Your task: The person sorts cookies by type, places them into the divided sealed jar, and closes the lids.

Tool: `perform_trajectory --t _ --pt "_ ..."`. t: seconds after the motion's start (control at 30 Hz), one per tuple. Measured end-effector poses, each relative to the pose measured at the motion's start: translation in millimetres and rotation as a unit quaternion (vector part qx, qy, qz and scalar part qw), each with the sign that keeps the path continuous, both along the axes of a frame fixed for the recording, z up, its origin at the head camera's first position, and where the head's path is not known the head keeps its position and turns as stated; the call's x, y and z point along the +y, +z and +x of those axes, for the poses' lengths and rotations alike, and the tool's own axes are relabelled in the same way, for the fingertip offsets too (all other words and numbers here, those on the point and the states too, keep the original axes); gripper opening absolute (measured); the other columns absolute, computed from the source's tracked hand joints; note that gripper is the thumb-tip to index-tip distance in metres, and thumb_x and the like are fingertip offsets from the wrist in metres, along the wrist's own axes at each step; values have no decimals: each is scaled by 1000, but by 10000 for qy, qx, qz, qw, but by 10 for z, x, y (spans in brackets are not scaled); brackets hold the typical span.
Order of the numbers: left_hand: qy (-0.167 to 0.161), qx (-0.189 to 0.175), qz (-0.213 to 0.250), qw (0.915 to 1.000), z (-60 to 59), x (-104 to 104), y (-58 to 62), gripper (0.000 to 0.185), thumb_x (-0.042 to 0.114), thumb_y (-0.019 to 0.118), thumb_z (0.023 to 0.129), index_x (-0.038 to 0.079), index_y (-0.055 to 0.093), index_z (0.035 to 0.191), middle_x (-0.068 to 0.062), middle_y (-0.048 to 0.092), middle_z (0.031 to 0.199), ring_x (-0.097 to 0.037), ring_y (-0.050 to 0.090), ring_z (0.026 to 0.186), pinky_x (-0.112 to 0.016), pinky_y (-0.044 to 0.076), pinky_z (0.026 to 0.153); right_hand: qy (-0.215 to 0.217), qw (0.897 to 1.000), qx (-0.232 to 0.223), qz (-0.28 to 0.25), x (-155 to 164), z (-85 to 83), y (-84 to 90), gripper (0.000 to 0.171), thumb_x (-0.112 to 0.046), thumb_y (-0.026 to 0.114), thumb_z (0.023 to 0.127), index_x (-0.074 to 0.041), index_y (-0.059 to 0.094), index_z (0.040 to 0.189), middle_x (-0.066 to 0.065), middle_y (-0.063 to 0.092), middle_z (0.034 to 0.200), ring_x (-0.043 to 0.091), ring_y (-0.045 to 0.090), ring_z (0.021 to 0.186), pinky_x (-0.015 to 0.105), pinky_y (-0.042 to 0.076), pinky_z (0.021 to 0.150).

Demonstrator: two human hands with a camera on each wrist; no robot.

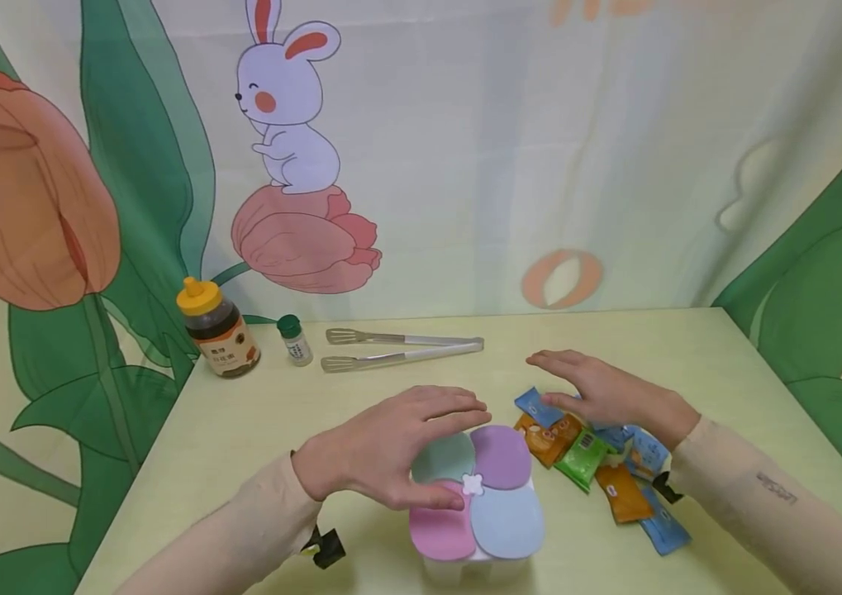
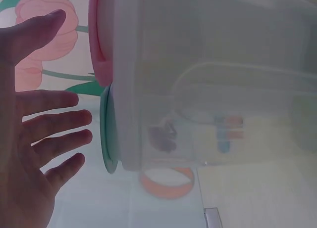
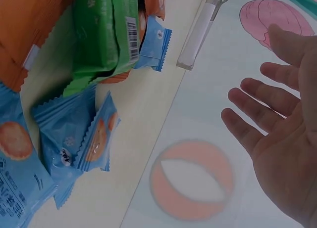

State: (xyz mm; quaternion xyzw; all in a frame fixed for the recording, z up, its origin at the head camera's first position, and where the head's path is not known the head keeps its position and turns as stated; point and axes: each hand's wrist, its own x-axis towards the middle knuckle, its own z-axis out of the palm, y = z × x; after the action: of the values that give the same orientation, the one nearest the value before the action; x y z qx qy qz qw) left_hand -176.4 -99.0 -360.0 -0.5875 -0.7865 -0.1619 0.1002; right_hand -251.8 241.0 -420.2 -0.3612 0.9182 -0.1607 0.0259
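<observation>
Cream sleeves (image 1: 770, 487) stretch over the surface (image 1: 279, 430) from its near side. The left hand (image 1: 394, 446) hovers over a clear-walled container (image 1: 443, 572) set toward the middle of the near edge; thumb and fingers are spread wide, just apart from the pink lid (image 1: 439, 533) and green lid (image 1: 444, 459). A purple lid (image 1: 502, 457) and a blue lid (image 1: 507, 522) cover the container's right half. Between it and the right edge lies a loose heap of blue, orange and green packets (image 1: 582, 459). Above their far side hangs the right hand (image 1: 605, 392), thumb and fingers also wide apart. Tongs (image 1: 439, 340) lie near the far edge, arms parted, beside a green-capped shaker (image 1: 297, 345). A yellow-capped jar (image 1: 227, 345) stands near the far left corner.
</observation>
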Motion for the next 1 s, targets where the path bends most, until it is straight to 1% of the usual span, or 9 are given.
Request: perform_trajectory --t 0.1,0.27,0.43,0.57,0.67,0.8,0.87,1.0 --pt "-155 -32 48 9999 31 23 -4 76 59 67 81 10 52 138 -2 55 136 -16 47 131 -31 35 115 87 9999 56 -32 -6 -24 -32 57 -29 60 97 -6 42 146 15 47 147 37 43 134 55 39 109" --pt "-394 -47 116 9991 97 69 -16 70 55 68 82 8 55 133 0 58 129 -13 51 123 -26 40 110 228 9996 169 -36 -19 -105 -125 50 -25 61 96 -6 49 141 14 53 141 35 49 129 54 43 106" --pt "-610 -21 105 9981 143 116 -24 66 53 68 84 7 57 129 -1 58 127 -11 51 119 -21 41 106 269 9996 101 -71 -17 -159 -203 44 -19 63 95 -6 54 136 15 56 136 36 51 126 53 45 104" --pt "-603 -37 -23 9982 175 145 -26 64 53 67 84 8 58 128 0 58 127 -10 51 119 -20 40 106 198 9998 -11 -49 -15 -203 -267 41 -17 63 95 -6 56 134 14 56 135 35 51 126 53 46 104" --pt "-567 -107 -96 9983 200 158 -36 62 53 68 83 9 59 127 1 59 125 -10 52 117 -19 41 103 179 9998 -123 32 -20 -243 -322 41 -16 62 96 -5 55 134 15 55 137 35 50 128 53 45 104" --pt "-592 -3 -116 9982 231 169 -54 62 54 67 83 9 60 126 3 60 121 -9 53 113 -19 43 99 165 9994 -279 141 -18 -277 -380 42 -17 60 97 -4 54 136 15 53 139 36 48 129 53 44 105" --pt "-604 24 -114 9981 243 177 -55 62 55 67 83 9 60 125 3 59 121 -9 53 112 -18 43 99 123 9992 -350 143 -13 -287 -395 42 -18 61 97 -5 53 136 14 53 139 36 48 130 53 44 105" --pt "-604 -155 -121 9980 267 200 -53 61 52 70 81 10 60 125 3 60 122 -9 53 112 -17 42 100 130 9992 -350 167 -2 -307 -408 42 -17 61 96 -5 54 136 14 54 139 36 48 129 53 44 106"
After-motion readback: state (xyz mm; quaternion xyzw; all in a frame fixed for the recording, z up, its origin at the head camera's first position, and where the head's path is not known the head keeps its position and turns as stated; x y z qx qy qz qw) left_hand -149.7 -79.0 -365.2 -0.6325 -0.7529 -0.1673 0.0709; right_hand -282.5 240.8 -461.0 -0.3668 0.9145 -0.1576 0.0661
